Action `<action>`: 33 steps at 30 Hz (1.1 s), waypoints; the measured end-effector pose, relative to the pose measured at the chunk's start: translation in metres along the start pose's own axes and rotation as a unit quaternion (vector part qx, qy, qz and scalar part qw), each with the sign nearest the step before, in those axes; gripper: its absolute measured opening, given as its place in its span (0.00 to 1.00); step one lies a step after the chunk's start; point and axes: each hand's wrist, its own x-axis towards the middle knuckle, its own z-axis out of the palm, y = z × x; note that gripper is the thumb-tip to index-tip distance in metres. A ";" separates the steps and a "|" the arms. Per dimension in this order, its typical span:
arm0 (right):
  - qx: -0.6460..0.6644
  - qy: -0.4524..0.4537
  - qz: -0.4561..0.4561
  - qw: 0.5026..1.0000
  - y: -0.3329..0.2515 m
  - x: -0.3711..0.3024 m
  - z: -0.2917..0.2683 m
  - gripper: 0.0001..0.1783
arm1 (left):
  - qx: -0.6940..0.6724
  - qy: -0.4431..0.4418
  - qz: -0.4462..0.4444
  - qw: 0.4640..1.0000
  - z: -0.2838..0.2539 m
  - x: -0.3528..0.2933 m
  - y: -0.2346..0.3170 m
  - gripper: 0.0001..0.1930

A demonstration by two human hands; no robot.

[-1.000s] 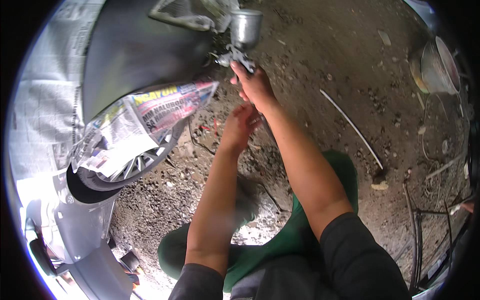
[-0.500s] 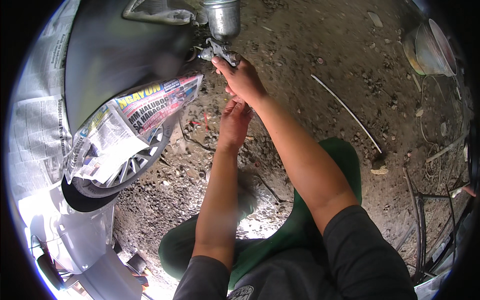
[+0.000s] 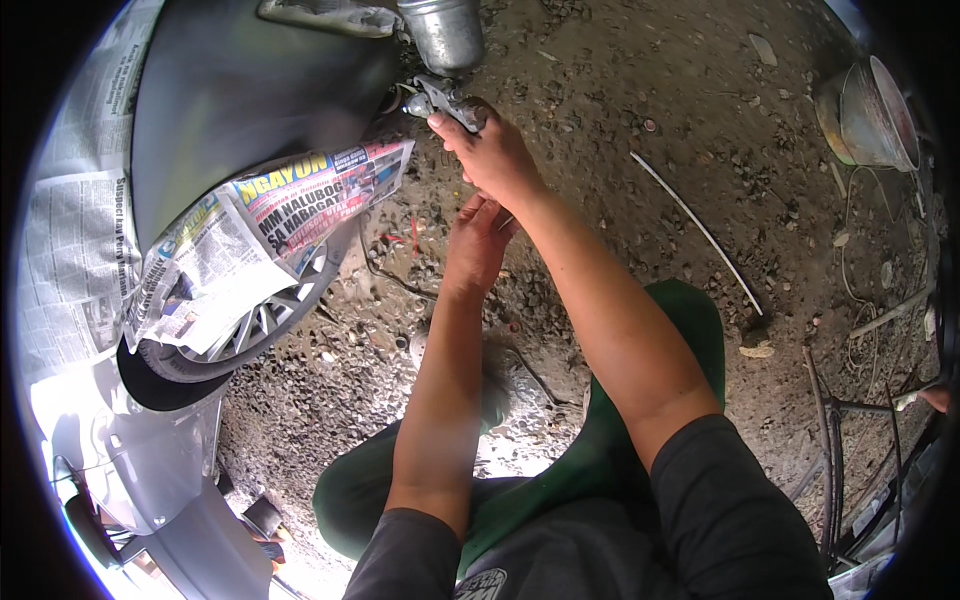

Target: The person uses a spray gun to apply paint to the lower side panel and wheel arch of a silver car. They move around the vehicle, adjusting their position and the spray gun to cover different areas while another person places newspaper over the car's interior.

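My right hand [image 3: 492, 155] is wrapped round the grip of a metal spray gun [image 3: 440, 100], with a silver paint cup [image 3: 442, 36] on top. Its nozzle points left toward a dark grey car body panel [image 3: 265, 90], a short way off the panel's edge. Just below the right wrist is my left hand [image 3: 475, 240], its fingertips pinched together near the lower end of the gun's grip. What they hold is hidden. Newspaper sheets [image 3: 290, 205] hang over the upper part of a car wheel [image 3: 250, 335] beneath the panel.
More newspaper [image 3: 75, 250] covers the car at the far left. A light grey body part [image 3: 155, 460] stands at lower left. The stony ground holds a thin white rod [image 3: 697, 232], a dark cable [image 3: 390, 285], a stained bucket [image 3: 870, 115] and branches [image 3: 828, 440] at right.
The view has shifted slightly. My right hand and the spray gun are a little farther right and lower in the picture, with the grip unchanged. The left hand stays below the right.
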 end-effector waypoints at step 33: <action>0.037 -0.067 0.032 0.997 -0.012 0.020 -0.034 0.36 | 0.851 -0.213 -0.100 0.469 0.099 -0.125 0.116 0.19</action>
